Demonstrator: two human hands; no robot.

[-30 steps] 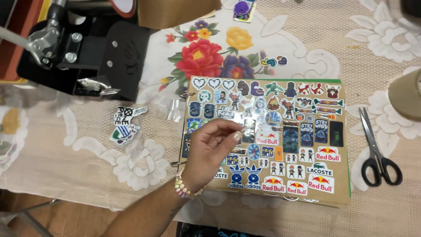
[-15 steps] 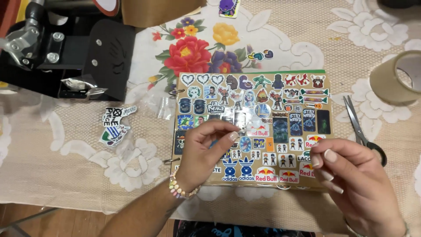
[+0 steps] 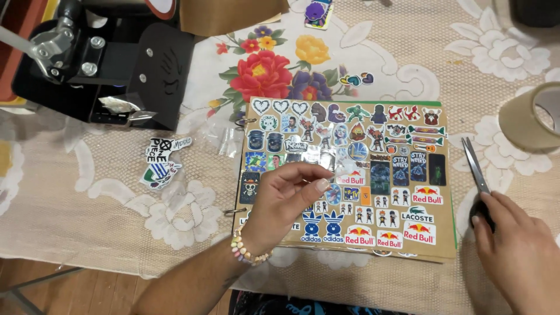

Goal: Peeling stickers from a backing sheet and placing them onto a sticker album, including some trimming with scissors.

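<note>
Left hand (image 3: 286,201) pinches clear film (image 3: 318,157) over sticker board (image 3: 350,169) — right hand (image 3: 519,245) grips scissors (image 3: 477,181).

Place: my craft corner at home, set up on a dining-type table.
Cloth: a lace-and-flower tablecloth (image 3: 350,64) covers it, a household thing, with wooden floor showing below its edge.
Landmark: my cardboard sticker board (image 3: 350,175), ring-bound and packed with small stickers.
Left of the board: a black press machine (image 3: 111,70) and two loose stickers (image 3: 162,160).
Right of the board: scissors (image 3: 475,169) and a roll of brown packing tape (image 3: 531,119).
Above the board: one more sticker (image 3: 318,13).
</note>
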